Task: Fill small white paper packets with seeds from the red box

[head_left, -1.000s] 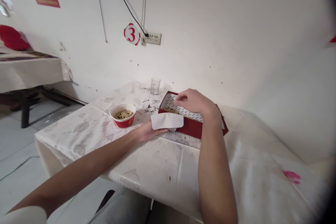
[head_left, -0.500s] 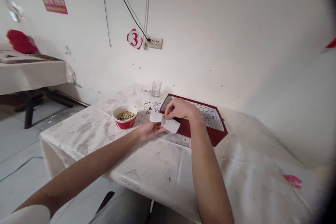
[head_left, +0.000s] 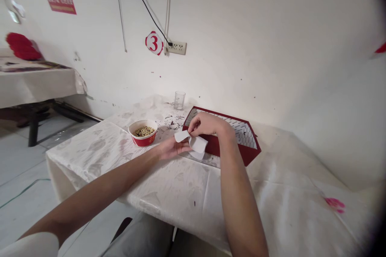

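A thin white sheet (head_left: 199, 143) with rounded corners is held between my two hands, bent up at its middle. Below its right part shows a second white layer (head_left: 198, 155), apart from the upper one. My left hand (head_left: 170, 148) lies palm up under the left part, its fingers partly covered while holding the sheet from below. From above, my right hand (head_left: 205, 123) pinches the sheet's middle between thumb and fingertips. Just behind stands an open dark red box (head_left: 249, 156) with a white patterned lining, partly hidden by my right hand and forearm.
Left of my hands stands a red and white paper bowl (head_left: 144, 140) holding pale seeds or grains. A clear glass (head_left: 179, 100) is near the wall, with dark scraps (head_left: 171, 123) scattered nearby. A plastic-covered cloth drapes the table (head_left: 169, 192). Another table (head_left: 39, 84) stands left.
The white sheet was nearly flat; now its middle is bent upward and a lower layer has come apart beneath it. My right hand keeps its pinch, and the left still supports from below.
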{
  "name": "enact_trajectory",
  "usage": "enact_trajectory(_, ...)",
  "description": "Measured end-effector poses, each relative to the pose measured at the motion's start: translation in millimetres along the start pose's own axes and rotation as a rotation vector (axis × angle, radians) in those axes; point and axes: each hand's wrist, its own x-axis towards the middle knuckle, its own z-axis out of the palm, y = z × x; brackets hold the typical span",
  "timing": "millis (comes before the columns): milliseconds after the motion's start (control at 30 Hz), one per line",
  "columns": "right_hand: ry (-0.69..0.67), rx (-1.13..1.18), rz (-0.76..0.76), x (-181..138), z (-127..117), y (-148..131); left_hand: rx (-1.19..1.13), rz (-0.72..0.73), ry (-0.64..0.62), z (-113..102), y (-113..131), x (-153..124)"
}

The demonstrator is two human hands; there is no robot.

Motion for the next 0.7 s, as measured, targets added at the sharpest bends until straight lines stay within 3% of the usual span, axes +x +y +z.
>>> enact_trajectory(267,0.020,-0.069,0.035,0.8,3.0,-6.5,0.009,0.024,0.117,-3.6,0.7,3.6)
enact_trajectory(700,0.045,-0.069,0.062,3.4,8.8,-14.9,-0.101,0.052,0.147,4.1,2.2,4.4)
